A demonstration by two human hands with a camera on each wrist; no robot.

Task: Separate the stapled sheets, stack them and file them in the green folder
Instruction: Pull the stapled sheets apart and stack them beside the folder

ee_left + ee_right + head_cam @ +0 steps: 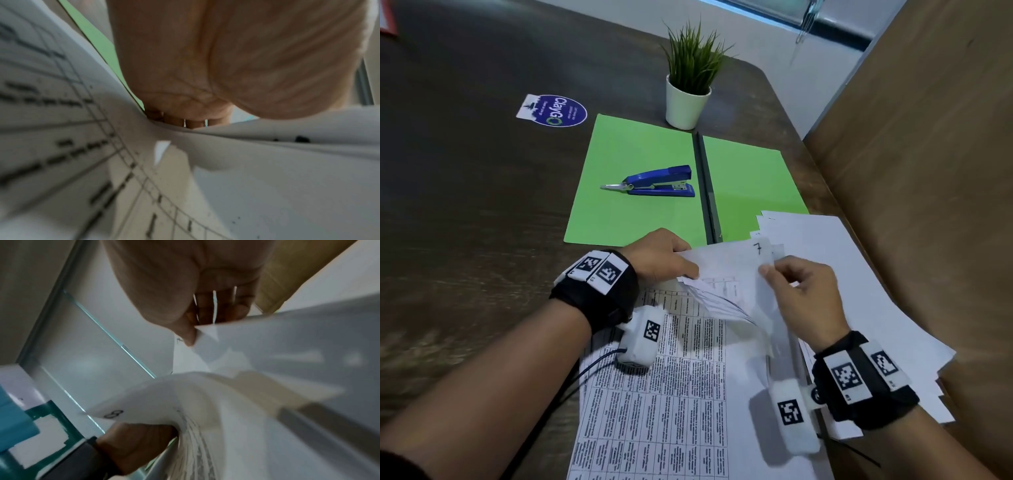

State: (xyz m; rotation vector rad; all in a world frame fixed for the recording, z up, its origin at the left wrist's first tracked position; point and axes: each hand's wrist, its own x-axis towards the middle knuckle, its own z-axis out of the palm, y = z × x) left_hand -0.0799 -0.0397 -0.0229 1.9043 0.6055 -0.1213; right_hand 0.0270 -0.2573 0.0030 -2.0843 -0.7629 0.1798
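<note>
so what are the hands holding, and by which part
Both hold the stapled sheets: the left hand grips the left edge, the right hand pinches a top sheet's corner.

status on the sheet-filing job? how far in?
Mid-separation. Done: loose sheets already lie to the right. In hand: left hand grips the bundle; right hand pinches the page marked 7. Left: stacking, then filing; green folder lies open, holding only the stapler.
</note>
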